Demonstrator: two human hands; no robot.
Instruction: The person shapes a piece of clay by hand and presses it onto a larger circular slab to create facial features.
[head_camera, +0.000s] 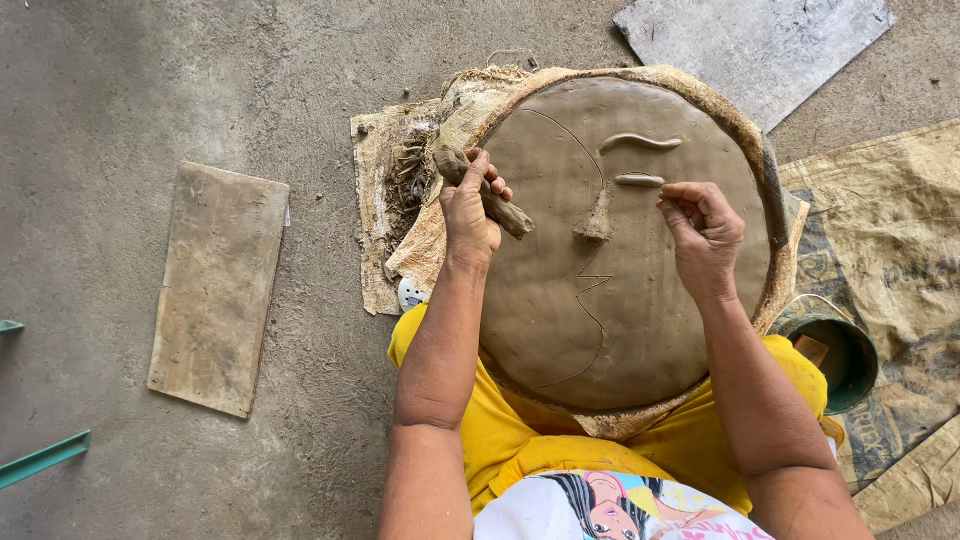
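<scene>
Clay disc (620, 330) already carries brow, eye, nose and scored profile. Our left hand (468, 210) clamps a clay roll (495, 200); our right hand (705, 235), fingers pinched together, nears the eye. Lower face remains bare.

Soft, even daylight fills the scene, bright but without glare, and it seems to come from above and a little to the right, since the wooden board (218, 288) on the concrete floor (120, 110) throws almost no shadow. The wet clay disc (620, 300) carries only a dull sheen, with thin soft shadows under its raised strips and under the left hand (470, 205) and right hand (703, 235). Focus is sharp nearly everywhere, with slight wide-angle stretching toward the corners.
</scene>
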